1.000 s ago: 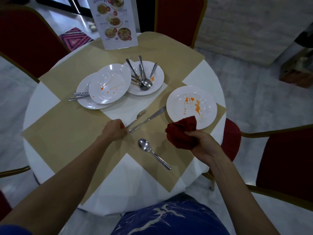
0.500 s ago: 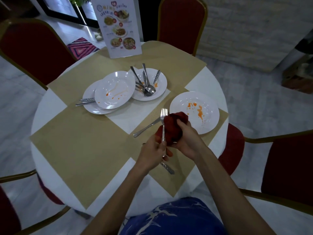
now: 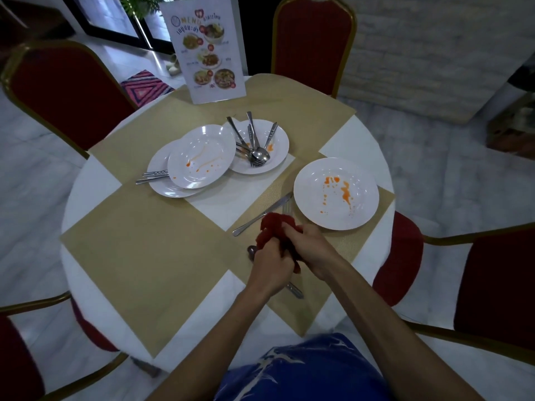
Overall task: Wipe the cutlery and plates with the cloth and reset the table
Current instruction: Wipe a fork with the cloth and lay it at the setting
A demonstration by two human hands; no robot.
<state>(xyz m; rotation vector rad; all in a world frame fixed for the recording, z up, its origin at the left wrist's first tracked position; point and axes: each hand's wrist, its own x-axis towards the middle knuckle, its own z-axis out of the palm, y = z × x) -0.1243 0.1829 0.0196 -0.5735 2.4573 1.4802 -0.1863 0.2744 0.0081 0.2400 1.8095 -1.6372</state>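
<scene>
- Left hand [image 3: 267, 267] clenched low on a fork [image 3: 286, 209], only the tines showing above the red cloth [image 3: 275, 227]; handle hidden in the fist.
- Right hand [image 3: 311, 250] closed around the cloth, bunched over the fork's middle, above the near-right part of the table [image 3: 95, 180].
- Risk judged: tines pointed at the stained plate [image 3: 335, 193] just beyond; a hard stroke likely to knock its rim or catch the cloth on the prongs.
- Risk judged: spoon [image 3: 252, 251] lay directly under the hands, bowl peeking out left, handle end [image 3: 295, 290] out the near side; a dropped fork or low wrist likely to skid it toward the near edge.
- Knife [image 3: 262, 214] flat on the placemat just left of the cloth, touching neither hand.
- Stained plate near the right edge: orange sauce spots, no cutlery in it.
- Far plate [image 3: 279, 140] toward the table's middle: a heap of spoons and forks [image 3: 254, 146], some orange smears.
- Top plate [image 3: 202, 156] of the left stack: sauce streaks only; cutlery handles [image 3: 152, 176] stuck out from beneath it over the lower plate.
- Menu stand [image 3: 207, 47] upright at the far edge.
</scene>
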